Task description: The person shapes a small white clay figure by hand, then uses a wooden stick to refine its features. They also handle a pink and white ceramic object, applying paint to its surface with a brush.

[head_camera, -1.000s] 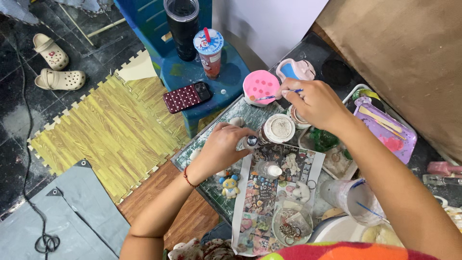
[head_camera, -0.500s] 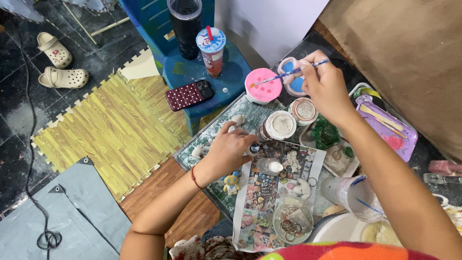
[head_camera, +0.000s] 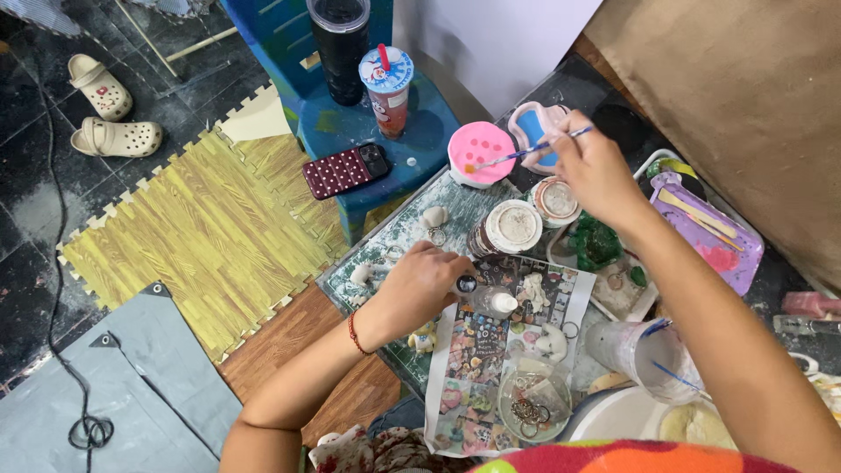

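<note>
Pink paint pot, brush in right hand, perhaps dipping

A thin paintbrush with a pale blue handle lies nearly level in the upper middle of the frame, pinched in the fingers of the right hand. Its tip points left and rests over a round pink paint pot, open, with orange and pale dabs inside. Lower, near the centre, the left hand curls around a small dark, round-ended object, mostly hidden, above the counter.
</note>
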